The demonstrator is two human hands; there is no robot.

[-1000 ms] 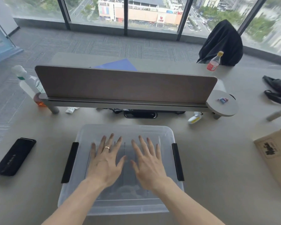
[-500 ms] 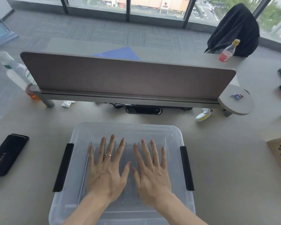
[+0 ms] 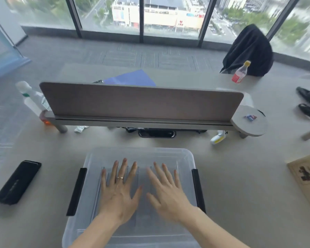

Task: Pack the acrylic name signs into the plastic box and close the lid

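A clear plastic box stands on the desk right in front of me, its translucent lid on top and a black latch on each side: left latch, right latch. My left hand, wearing a ring, lies flat on the lid with fingers spread. My right hand lies flat beside it, slightly blurred, fingers spread too. Neither hand holds anything. The acrylic name signs show only as faint upright lines through the lid, too dim to make out.
A brown divider panel on a grey shelf crosses the desk behind the box. A black case lies to the left and a cardboard box at the right edge. Bottles stand at far left and far right.
Both hands stay flat on the lid. The right hand has shifted slightly to the right and its fingers have spread. The view has tilted up a little.
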